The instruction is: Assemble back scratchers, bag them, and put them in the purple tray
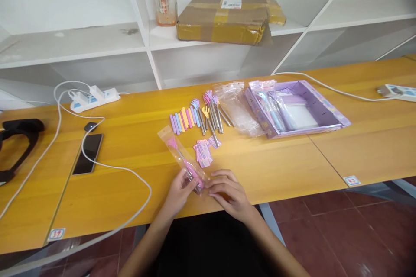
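A pink back scratcher (194, 175) lies inside a clear plastic bag (166, 133) near the table's front edge. My left hand (180, 190) is closed around the bag's lower left side. At its lower right edge, the bent fingers of my right hand (230, 194) pinch the plastic. Just beyond are pink and purple printed cards (203, 154), loosely piled. Farther back lie several metal back scratcher rods (214, 114) with coloured hand-shaped ends. Beside them is a row of pastel handle sleeves (185, 120).
Empty clear bags (238, 108) lie beside a purple box (328, 99) holding bagged back scratchers (276, 110). At left are a phone (88, 154), a power strip (95, 100) and a white cable (123, 168). A taped carton (224, 19) sits on the shelf.
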Available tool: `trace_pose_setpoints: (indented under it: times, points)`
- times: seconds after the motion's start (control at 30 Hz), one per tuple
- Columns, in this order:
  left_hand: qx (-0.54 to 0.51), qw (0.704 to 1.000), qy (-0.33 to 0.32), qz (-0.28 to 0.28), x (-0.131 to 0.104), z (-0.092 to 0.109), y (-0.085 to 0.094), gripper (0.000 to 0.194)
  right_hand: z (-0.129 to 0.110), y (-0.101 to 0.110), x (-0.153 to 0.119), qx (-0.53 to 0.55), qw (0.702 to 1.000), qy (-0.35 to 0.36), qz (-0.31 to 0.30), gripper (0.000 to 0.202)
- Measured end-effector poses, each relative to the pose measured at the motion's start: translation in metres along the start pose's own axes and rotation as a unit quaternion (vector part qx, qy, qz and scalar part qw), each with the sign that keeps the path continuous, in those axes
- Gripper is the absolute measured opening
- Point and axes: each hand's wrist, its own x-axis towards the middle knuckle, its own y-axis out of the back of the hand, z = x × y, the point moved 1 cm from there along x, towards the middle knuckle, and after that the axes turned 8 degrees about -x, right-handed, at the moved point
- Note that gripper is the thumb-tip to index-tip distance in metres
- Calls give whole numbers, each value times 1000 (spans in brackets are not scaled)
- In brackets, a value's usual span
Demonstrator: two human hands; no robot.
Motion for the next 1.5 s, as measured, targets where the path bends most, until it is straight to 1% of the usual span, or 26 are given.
trace_pose_setpoints:
  times: [0.07,0.27,0.43,0.53,0.6,0.67,0.73,0.77,0.83,0.9,1.0,1.13,1.3,1.43,1.5]
  points:
    - [4,1000,-7,-3,1,1,-1,41,0,2,1,2,1000,14,-15,29]
    - [18,1000,7,-23,1,-4,-2,36,-2,-7,1,-51,998,-29,11,26]
    - [29,998,19,-43,-1,-6,-1,33,-2,-12,1,-69,996,-57,-13,20]
    - [23,998,12,-56,-3,-2,-2,33,-1,-13,3,-79,994,-79,-4,15]
    - [20,997,12,-75,-5,1,-3,38,0,-16,3,-89,992,-87,4,12]
    - [41,995,17,-89,-7,1,-5,55,1,-18,3,-99,991,-90,6,11]
    - [83,993,21,-83,-9,0,-6,70,2,-20,2,-105,990,-93,8,10]
    - [101,992,20,-77,-10,0,-7,71,2,-21,2,-104,990,-95,8,9]
    - [117,990,12,-73,-10,-1,-7,60,2,-22,2,-93,990,-102,9,8]
    - [107,991,1,-85,-9,0,-7,45,2,-22,2,-77,991,-111,10,7]
    - [73,993,3,-92,-7,0,-4,33,1,-21,2,-51,990,-128,12,5]
    - [40,995,18,-87,-5,-2,-2,34,2,-23,1,-15,985,-168,25,3]
    - [22,996,44,-80,-3,-1,-2,41,6,-26,-1,21,973,-220,58,8]
    - [28,995,48,-85,-3,0,-2,38,9,-28,-1,41,968,-237,66,12]
    - [27,995,47,-88,-4,-1,-2,37,12,-28,-2,48,966,-244,74,19]
